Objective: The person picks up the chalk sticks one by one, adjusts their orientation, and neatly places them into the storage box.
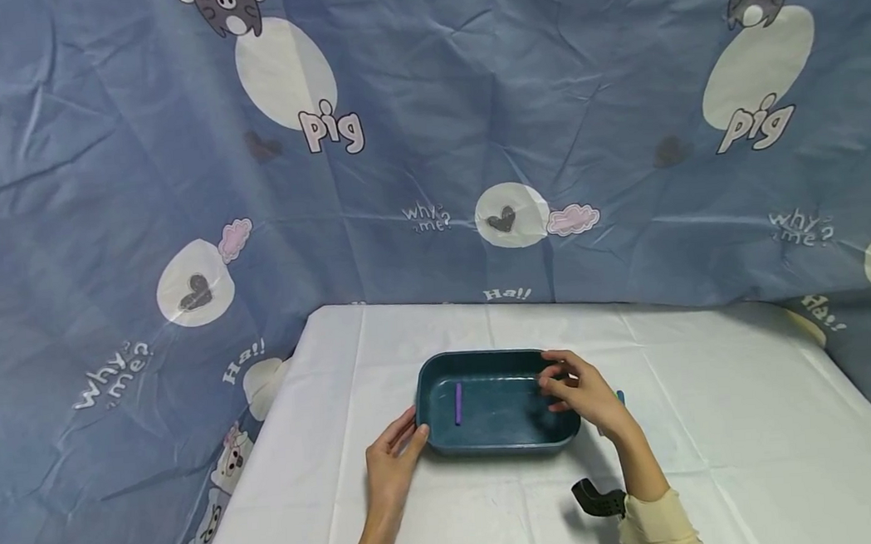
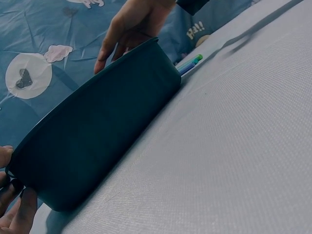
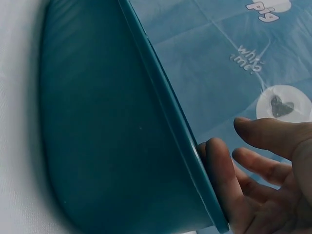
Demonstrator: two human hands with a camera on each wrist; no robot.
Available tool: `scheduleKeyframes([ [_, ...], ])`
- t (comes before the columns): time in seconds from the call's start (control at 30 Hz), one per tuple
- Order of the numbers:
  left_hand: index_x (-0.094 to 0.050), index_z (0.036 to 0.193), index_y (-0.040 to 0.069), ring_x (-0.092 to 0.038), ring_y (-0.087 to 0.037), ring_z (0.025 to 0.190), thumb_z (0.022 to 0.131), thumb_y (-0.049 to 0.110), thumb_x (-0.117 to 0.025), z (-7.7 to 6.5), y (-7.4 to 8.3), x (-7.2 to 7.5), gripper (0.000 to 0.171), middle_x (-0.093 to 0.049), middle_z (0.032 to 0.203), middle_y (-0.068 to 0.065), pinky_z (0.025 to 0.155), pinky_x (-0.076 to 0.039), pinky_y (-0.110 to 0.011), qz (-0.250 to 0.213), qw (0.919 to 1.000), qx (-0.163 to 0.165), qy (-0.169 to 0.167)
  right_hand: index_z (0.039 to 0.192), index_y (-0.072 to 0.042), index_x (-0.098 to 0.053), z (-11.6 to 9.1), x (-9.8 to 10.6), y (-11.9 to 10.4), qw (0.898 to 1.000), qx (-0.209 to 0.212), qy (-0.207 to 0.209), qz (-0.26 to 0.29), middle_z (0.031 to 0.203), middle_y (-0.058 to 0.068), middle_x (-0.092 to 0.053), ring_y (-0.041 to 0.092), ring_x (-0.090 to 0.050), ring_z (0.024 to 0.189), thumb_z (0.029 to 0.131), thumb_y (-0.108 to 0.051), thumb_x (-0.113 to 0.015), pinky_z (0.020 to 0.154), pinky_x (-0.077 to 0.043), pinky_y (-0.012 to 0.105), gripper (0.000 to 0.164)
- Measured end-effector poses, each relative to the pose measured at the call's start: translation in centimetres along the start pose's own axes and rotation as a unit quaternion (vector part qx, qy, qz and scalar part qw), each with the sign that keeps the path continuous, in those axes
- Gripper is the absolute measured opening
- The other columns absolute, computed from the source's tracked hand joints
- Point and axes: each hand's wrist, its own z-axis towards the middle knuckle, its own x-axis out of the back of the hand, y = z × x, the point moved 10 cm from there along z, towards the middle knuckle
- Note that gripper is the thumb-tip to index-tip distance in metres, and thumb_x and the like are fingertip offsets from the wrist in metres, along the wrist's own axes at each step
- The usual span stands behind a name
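A dark teal plastic tub [image 1: 499, 449] with rounded corners stands on the white cloth. My left hand [image 1: 393, 468] grips its left end, thumb at the rim and fingers along the outer wall. Inside, toward the left, lies a slim purple stick [image 1: 458, 405]. At the opposite end my right hand [image 1: 587, 394] hovers over the rim with loosely bent fingers. In the right wrist view its thumb [image 3: 265, 131] stands apart from the index finger, nothing between them, and the fingers are right beside the rim.
Slim pen-like sticks [image 2: 190, 64], green and blue, lie on the cloth beyond the tub's right end, partly hidden by it. A black wrist device [image 1: 597, 499] sits at the right forearm. Blue printed fabric [image 1: 427, 139] hangs behind the white-covered table [image 1: 751, 419].
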Motion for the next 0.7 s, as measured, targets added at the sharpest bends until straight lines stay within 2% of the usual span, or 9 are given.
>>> scheduleKeyframes([
  [0.13,-0.065,0.121,0.016,-0.062,-0.019,0.114,0.082,0.018,-0.074,0.0,-0.1,0.0,0.040,-0.066,0.122,-0.004,0.086,-0.049,-0.012,0.006,1.0000,0.000,0.001,0.139,-0.004,-0.038,0.0,0.3,0.1,1.000,0.002,0.000,0.000,0.117,0.024,-0.054,0.037,-0.062,0.100,0.092,-0.019,-0.063,0.071,-0.059,0.037,0.056],
  [0.37,-0.065,0.120,0.013,-0.062,-0.022,0.114,0.079,0.027,-0.077,0.1,0.3,-0.2,0.045,-0.066,0.122,-0.007,0.086,-0.050,-0.013,-0.015,0.9997,-0.016,-0.007,0.140,-0.005,-0.038,-0.3,1.4,-0.1,1.000,0.009,0.013,-0.003,0.117,0.026,-0.054,0.038,-0.063,0.100,0.092,-0.021,-0.063,0.074,-0.059,0.036,0.056],
  [0.57,-0.064,0.121,0.009,-0.061,-0.027,0.115,0.080,0.024,-0.076,0.0,0.5,-0.2,0.045,-0.065,0.122,-0.011,0.086,-0.049,-0.011,-0.017,0.9996,-0.023,-0.007,0.138,-0.006,-0.040,-0.7,2.4,0.6,1.000,-0.003,0.022,0.019,0.121,0.030,-0.051,0.040,-0.062,0.102,0.092,-0.018,-0.062,0.075,-0.059,0.036,0.052],
  [0.7,-0.064,0.122,0.010,-0.061,-0.025,0.115,0.081,0.022,-0.075,-0.1,0.3,-0.1,0.045,-0.065,0.123,-0.010,0.086,-0.048,-0.010,-0.013,0.9998,-0.015,-0.004,0.136,-0.008,-0.042,-0.9,2.7,0.9,0.999,-0.004,0.027,0.030,0.121,0.031,-0.050,0.038,-0.062,0.102,0.092,-0.018,-0.062,0.074,-0.059,0.035,0.049],
])
